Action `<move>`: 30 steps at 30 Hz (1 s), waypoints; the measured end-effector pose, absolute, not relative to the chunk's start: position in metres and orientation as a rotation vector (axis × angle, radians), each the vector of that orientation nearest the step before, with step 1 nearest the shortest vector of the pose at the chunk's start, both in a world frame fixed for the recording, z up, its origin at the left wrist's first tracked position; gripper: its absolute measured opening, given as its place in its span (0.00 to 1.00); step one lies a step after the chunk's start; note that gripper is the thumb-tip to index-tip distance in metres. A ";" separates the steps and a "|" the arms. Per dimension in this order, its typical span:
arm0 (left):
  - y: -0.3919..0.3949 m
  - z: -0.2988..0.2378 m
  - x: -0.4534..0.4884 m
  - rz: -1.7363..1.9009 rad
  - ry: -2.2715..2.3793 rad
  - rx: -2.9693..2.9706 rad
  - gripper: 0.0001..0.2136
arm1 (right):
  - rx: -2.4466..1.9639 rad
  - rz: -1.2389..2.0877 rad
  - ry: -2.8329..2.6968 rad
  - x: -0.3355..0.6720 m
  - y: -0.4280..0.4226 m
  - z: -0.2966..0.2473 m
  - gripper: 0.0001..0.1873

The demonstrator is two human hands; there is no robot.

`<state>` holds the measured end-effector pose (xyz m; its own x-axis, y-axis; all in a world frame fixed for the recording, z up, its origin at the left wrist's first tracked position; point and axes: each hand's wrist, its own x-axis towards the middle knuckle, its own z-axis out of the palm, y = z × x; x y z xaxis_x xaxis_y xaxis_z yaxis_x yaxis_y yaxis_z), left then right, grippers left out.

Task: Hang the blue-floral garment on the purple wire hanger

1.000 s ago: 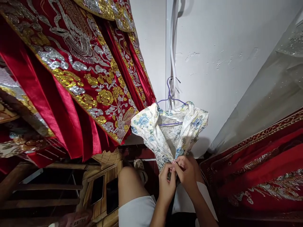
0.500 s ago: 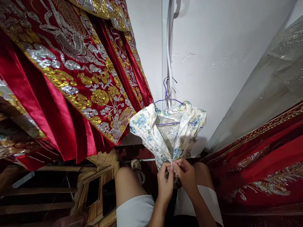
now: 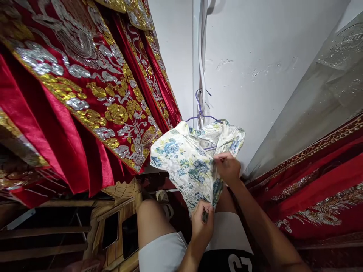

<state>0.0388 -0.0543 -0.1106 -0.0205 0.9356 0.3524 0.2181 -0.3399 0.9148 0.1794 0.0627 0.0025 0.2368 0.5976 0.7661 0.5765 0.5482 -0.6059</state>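
A white floral blouse (image 3: 181, 158) with blue and yellow flowers hangs on a purple wire hanger (image 3: 200, 113) in front of the wall. My left hand (image 3: 203, 221) is closed on the blouse's front edge, low down above my lap. Higher up, my right hand (image 3: 227, 166) pinches the same front edge near the neckline. Between the two hands the edge runs taut and nearly straight. Part of the blouse's right half is hidden behind the right hand and the pulled cloth.
A red garment (image 3: 113, 109) with gold and silver embroidery hangs at the left. Red cloth (image 3: 320, 181) and a clear plastic cover (image 3: 309, 102) stand at the right. Two dark phone-like slabs (image 3: 110, 229) lie on a wooden seat (image 3: 98, 241). A white strap (image 3: 202, 56) runs down the wall.
My right hand has moved up along the blouse's front to near the neckline. My left hand has dropped slightly, and the left front panel is now drawn across the opening.
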 end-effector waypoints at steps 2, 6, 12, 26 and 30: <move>-0.061 -0.109 0.039 1.412 1.217 1.645 0.15 | -1.023 -0.085 -1.451 0.179 0.085 0.026 0.09; -0.075 -0.111 0.046 1.393 1.140 1.787 0.12 | -0.868 -0.137 -1.362 0.176 0.108 0.060 0.07; -0.071 -0.114 0.036 1.332 1.103 1.844 0.12 | -0.818 -0.089 -1.405 0.180 0.089 0.077 0.08; 0.079 0.094 0.015 1.707 0.907 2.294 0.11 | -0.596 -0.331 -1.749 0.190 0.068 0.103 0.08; 0.079 0.101 0.026 1.848 1.006 2.271 0.10 | -0.577 -0.335 -1.735 0.185 0.080 0.091 0.09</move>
